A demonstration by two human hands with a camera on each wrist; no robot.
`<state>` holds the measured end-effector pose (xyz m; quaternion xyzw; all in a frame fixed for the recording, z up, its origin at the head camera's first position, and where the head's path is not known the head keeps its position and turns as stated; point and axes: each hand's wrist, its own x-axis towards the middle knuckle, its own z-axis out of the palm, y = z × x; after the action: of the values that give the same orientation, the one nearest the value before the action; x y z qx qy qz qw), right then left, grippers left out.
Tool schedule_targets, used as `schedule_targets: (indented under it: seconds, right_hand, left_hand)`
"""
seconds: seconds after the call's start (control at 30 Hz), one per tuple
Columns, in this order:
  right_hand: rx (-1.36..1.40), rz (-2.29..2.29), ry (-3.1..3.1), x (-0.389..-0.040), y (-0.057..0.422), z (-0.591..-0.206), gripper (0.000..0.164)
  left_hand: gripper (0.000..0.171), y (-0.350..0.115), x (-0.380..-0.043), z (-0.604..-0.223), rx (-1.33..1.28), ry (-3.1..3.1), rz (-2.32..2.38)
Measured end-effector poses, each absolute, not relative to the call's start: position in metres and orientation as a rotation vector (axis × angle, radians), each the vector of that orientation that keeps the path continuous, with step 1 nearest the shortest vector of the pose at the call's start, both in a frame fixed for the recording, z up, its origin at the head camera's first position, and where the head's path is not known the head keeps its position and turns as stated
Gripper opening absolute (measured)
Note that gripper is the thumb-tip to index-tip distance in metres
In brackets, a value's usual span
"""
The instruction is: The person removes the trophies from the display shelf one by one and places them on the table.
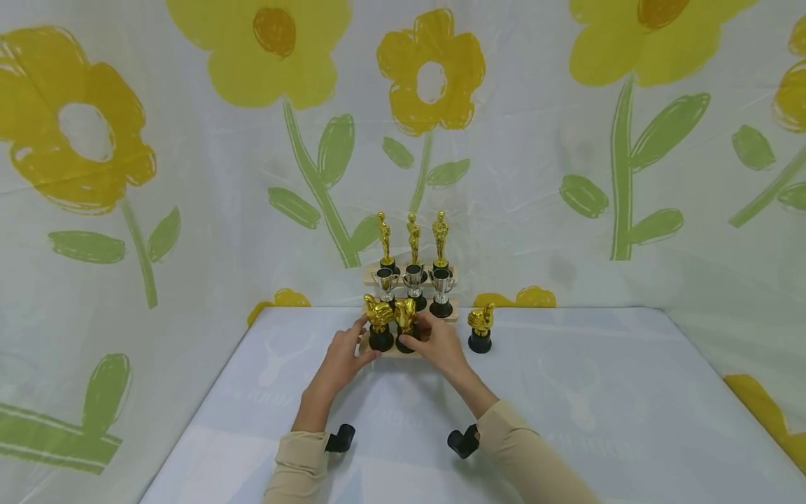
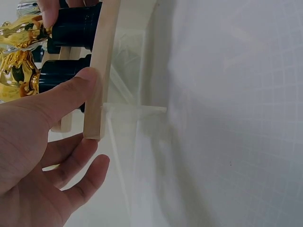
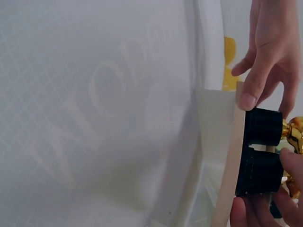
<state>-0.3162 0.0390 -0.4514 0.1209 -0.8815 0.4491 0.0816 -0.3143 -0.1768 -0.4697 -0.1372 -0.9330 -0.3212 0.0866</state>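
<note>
A tiered display stand with wooden steps [image 2: 104,47] stands on the table. On its lowest step are two gold thumbs-up trophies with black bases, a left one [image 1: 380,318] and a right one [image 1: 406,315]. My right hand [image 1: 442,344] pinches the right trophy low down, its black base [image 3: 260,172] standing at the step. At the step's left end my left hand [image 1: 343,355] grips the wood, thumb on the front edge beside the left trophy's base [image 2: 61,74], fingers around the end. A third thumbs-up trophy [image 1: 481,330] stands on the table, right of the stand.
Three silver cups [image 1: 413,280] stand on the middle step and three gold figurine trophies [image 1: 413,234] on the top one. Clear supports [image 2: 125,85] carry the lowest step. Behind the white-covered table [image 1: 585,392] hangs a flowered curtain [image 1: 516,140].
</note>
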Motion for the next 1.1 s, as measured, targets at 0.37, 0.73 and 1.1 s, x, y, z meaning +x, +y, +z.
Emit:
schedule_targets:
  seconds: [0.37, 0.73, 1.1]
  right_hand:
    - [0.418, 1.319, -2.646, -0.3156, 0.0424, -0.4522, 0.035]
    - [0.41, 1.449, -2.609, -0.3148, 0.0428, -0.4527, 0.041]
    - [0.431, 1.472, -2.625, -0.3124, 0.0396, -0.4513, 0.044]
  left_hand:
    - [0.078, -0.1745, -0.3124, -0.4691, -0.429, -2.765, -0.955]
    - [0.079, -0.1745, -0.3129, -0.4679, -0.436, -2.76, -0.953]
    - [0.079, -0.178, -0.3138, -0.4697, -0.427, -2.777, -0.938]
